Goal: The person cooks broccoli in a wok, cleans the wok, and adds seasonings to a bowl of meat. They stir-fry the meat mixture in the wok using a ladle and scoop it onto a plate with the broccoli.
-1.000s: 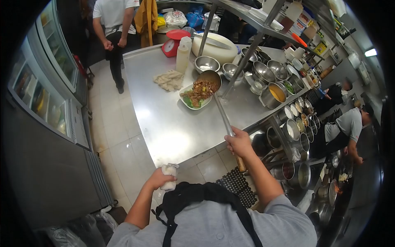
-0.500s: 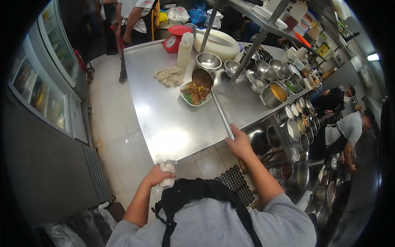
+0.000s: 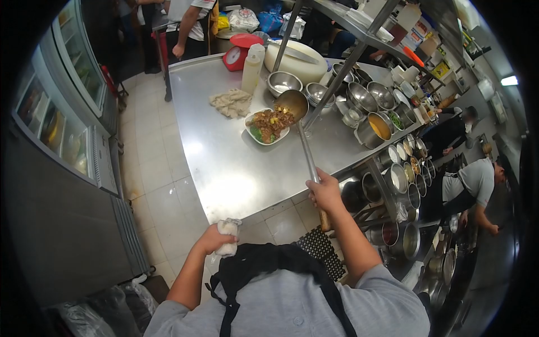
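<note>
My right hand (image 3: 324,192) is wrapped round the long handle of a metal ladle (image 3: 292,104). The ladle's wide bowl is tilted at the right rim of a white dish (image 3: 284,135), with some brown food still in it. In the dish lies brown saucy food (image 3: 268,123) with yellow bits, and green vegetables (image 3: 256,132) show at its lower left. My left hand (image 3: 212,240) grips a folded whitish cloth (image 3: 228,236) just off the table's front edge. Part of that cloth is hidden by my fingers.
On the steel table (image 3: 224,168) lie a crumpled beige cloth (image 3: 231,103), a squeeze bottle (image 3: 252,68) and a red scale (image 3: 238,53). Metal bowls (image 3: 283,84) stand behind the dish, near a shelf post (image 3: 331,90). Co-workers (image 3: 471,182) stand at right and far left.
The ladle has moved right and its bowl has turned, leaving more food visible in the dish. My right hand shifted slightly right. My left hand has barely moved.
</note>
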`<state>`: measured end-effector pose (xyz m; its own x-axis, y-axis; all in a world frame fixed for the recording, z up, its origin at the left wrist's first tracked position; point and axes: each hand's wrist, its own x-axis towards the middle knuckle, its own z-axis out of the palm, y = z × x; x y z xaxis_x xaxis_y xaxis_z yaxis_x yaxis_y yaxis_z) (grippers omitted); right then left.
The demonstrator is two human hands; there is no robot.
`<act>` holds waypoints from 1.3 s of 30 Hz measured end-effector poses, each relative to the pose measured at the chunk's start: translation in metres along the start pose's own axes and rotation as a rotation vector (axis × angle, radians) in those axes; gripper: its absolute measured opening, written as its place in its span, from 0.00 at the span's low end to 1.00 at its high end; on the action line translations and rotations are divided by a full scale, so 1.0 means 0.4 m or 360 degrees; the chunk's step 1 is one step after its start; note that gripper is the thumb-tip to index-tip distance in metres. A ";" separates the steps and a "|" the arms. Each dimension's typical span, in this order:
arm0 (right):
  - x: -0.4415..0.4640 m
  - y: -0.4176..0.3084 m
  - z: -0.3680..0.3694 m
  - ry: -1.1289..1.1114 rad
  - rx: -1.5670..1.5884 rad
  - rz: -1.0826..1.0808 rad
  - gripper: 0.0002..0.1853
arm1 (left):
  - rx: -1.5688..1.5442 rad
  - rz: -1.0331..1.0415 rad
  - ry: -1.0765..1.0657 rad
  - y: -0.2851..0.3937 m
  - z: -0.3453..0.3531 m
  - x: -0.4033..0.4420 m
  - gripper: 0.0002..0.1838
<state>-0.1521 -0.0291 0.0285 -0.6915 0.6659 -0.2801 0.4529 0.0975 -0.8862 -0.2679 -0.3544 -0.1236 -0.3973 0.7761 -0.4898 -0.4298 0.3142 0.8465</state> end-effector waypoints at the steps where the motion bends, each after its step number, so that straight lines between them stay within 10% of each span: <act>1: 0.001 -0.007 -0.007 -0.0040 0.0229 0.0084 0.29 | -0.0020 -0.0006 -0.0006 0.004 0.001 -0.002 0.16; 8: -0.044 -0.059 -0.056 -0.0144 0.0602 0.0170 0.29 | -0.0021 -0.0019 -0.0006 0.001 -0.003 0.005 0.16; 21: -0.088 -0.022 0.014 0.0141 -0.0828 -0.0420 0.33 | 0.0142 0.0028 -0.0028 -0.002 -0.005 0.014 0.14; 39: -0.092 0.019 -0.021 0.0164 -0.0568 -0.0635 0.35 | 0.0245 0.0056 0.0070 -0.007 0.002 0.020 0.19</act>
<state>-0.1184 -0.0466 0.0353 -0.7982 0.5930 0.1055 0.3422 0.5906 -0.7309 -0.2694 -0.3488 -0.1297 -0.4468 0.7643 -0.4650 -0.2870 0.3698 0.8837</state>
